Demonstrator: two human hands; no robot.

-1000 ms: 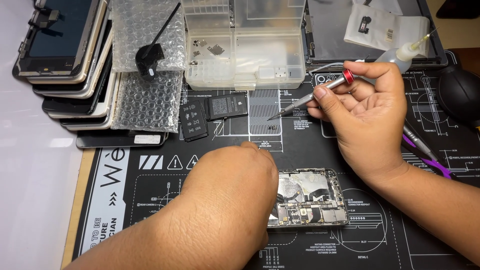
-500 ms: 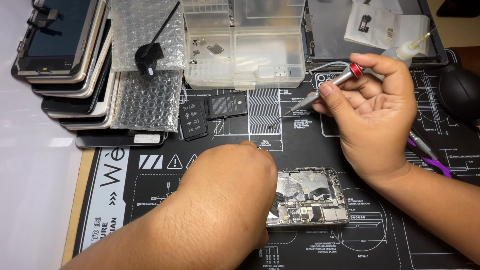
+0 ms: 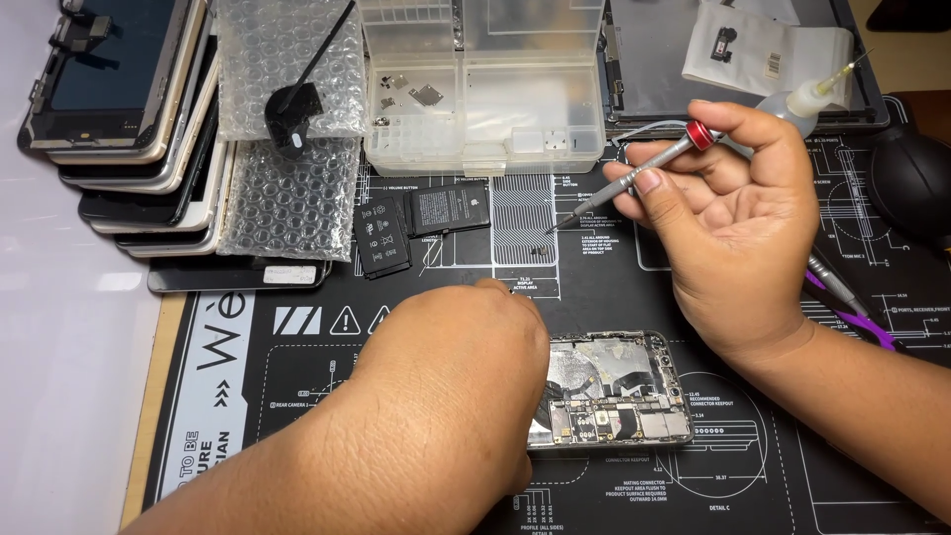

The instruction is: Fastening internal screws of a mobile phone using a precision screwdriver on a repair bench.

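Observation:
An opened phone body (image 3: 614, 391) lies on the black repair mat (image 3: 297, 396), its circuit board and metal shields exposed. My left hand (image 3: 451, 381) rests over the phone's left end, fingers curled down onto it; what the fingertips touch is hidden. My right hand (image 3: 738, 223) is raised above and behind the phone, holding a slim grey screwdriver (image 3: 634, 183) with a red cap. Its tip points down-left and hovers over the mat, apart from the phone.
An L-shaped black battery (image 3: 416, 223) lies on the mat. Behind it stand a clear parts box (image 3: 485, 89), bubble wrap (image 3: 287, 129) with a black part, and a stack of phone screens (image 3: 129, 129) at left. A small squeeze bottle (image 3: 807, 99), purple-handled tools (image 3: 852, 302) and a black blower (image 3: 911, 183) are at right.
My right hand has lifted slightly and shifted a little right with the screwdriver. My left hand stays on the phone.

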